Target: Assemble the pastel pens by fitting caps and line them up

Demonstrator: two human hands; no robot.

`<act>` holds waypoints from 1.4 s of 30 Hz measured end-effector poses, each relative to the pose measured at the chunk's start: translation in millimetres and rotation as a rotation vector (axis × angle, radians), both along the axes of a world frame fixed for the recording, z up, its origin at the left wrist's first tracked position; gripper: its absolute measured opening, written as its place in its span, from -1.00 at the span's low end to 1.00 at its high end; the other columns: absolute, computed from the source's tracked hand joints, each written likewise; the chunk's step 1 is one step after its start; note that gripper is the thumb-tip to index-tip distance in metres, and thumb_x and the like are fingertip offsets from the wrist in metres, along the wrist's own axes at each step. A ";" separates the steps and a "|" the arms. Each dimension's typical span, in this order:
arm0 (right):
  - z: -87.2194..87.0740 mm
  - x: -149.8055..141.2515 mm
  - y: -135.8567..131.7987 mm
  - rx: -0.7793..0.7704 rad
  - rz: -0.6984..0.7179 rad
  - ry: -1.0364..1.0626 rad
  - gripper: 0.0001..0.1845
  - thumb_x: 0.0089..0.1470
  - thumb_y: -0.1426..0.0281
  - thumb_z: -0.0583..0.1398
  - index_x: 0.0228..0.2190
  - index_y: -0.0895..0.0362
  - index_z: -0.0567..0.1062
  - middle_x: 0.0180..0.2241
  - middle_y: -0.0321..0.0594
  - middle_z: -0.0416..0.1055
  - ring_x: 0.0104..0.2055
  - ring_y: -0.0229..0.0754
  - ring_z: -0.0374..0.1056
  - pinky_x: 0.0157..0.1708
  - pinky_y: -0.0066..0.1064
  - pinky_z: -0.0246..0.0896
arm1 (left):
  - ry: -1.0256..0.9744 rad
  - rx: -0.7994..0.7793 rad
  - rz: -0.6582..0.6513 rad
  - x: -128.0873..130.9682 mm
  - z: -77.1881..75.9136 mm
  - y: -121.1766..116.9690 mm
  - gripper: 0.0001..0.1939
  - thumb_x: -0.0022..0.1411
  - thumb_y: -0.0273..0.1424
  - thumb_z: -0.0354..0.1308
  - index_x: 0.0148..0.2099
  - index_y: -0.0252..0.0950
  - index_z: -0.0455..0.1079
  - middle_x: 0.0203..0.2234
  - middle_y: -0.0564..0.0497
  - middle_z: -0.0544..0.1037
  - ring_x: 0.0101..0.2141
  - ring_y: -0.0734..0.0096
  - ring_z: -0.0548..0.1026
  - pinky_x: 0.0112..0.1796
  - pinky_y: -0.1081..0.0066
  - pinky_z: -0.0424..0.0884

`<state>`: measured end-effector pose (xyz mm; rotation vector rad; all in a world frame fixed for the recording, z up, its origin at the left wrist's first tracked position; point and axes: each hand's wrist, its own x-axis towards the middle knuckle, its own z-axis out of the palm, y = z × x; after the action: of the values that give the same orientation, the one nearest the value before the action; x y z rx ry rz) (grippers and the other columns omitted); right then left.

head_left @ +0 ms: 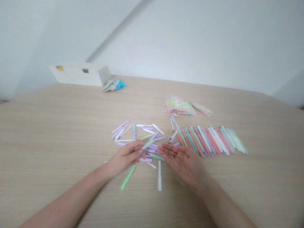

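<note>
My left hand (129, 155) pinches a pale green pen barrel (148, 144) between thumb and fingers, tilted up to the right. My right hand (184, 161) is open, palm turned inward, fingers stretched toward the left hand with nothing in them. Beneath and beyond both hands lies a loose heap of purple, white and green pen parts (152, 148). Nearer to me are a bright green barrel (129, 177) and a whitish barrel (159, 175). Beside my right hand, many pastel pens (213, 141) lie in a slanted row. The picture is slightly blurred.
Behind the pens is a stack of pink and green packets (180, 106), with one single packet (201, 109) to its right. At the back left stand a long white box (78, 76) and a crumpled grey and blue bundle (114, 85), near the wall.
</note>
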<state>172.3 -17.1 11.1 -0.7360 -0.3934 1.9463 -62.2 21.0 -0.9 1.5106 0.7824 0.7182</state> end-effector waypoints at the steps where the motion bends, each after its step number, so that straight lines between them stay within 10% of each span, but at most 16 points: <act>1: -0.3 0.3 -0.4 0.004 0.008 0.009 -0.61 0.08 0.42 0.02 -0.20 0.43 0.50 -0.11 0.13 0.47 0.05 0.00 0.34 0.07 -0.32 0.23 | 0.001 0.000 -0.004 -0.3 -0.9 0.2 -0.76 0.29 -0.31 0.02 -0.09 -0.37 0.31 -0.44 0.03 0.41 -0.56 0.58 0.20 -0.54 0.53 0.10; 9: -2.2 -5.4 -3.8 0.037 0.048 -0.081 -0.63 -0.10 0.72 0.13 -0.18 0.36 0.47 -0.12 0.03 0.49 0.00 -0.14 0.39 -0.01 -0.52 0.30 | -0.004 0.004 -0.016 0.3 0.5 -1.6 -0.81 0.27 -0.38 0.02 -0.11 -0.36 0.33 -0.43 0.04 0.41 -0.50 0.53 0.27 -0.46 0.52 0.19; 22: -7.5 1.3 2.2 -0.008 -0.122 -0.128 -0.86 -0.04 0.63 0.23 -0.36 0.26 0.50 -0.42 -0.16 0.49 -0.56 -0.46 0.31 -0.62 -0.75 0.25 | 0.027 0.148 -0.046 1.3 0.2 -4.3 -0.72 0.27 -0.39 0.05 0.01 -0.30 0.38 -0.03 -0.10 0.45 0.00 0.19 0.35 0.06 0.27 0.17; 30: -5.6 6.1 5.5 -0.024 -0.131 -0.132 -0.95 0.01 0.51 0.22 -0.40 0.26 0.48 -0.55 -0.30 0.33 -0.68 -0.50 0.05 -0.82 -0.74 -0.12 | 0.048 0.028 0.012 1.6 -9.3 -2.5 -0.65 0.32 -0.20 -0.05 -0.24 -0.38 0.40 -0.55 0.04 0.41 -0.58 0.55 0.28 -0.56 0.55 0.18; 42: -11.0 2.4 3.8 -0.008 -0.118 -0.173 -0.89 -0.09 0.57 0.20 -0.42 0.21 0.45 -0.52 -0.30 0.34 -0.61 -0.45 0.13 -0.74 -0.69 0.00 | -0.262 -0.343 0.015 6.3 1.1 -3.3 -0.74 0.28 -0.22 0.03 -0.16 -0.31 0.13 -0.32 -0.19 0.58 -0.52 0.28 0.57 -0.63 0.50 0.38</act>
<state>174.7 -13.3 0.1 -0.9156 -0.4374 1.7811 -55.9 17.8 0.2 1.0782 0.6779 0.7344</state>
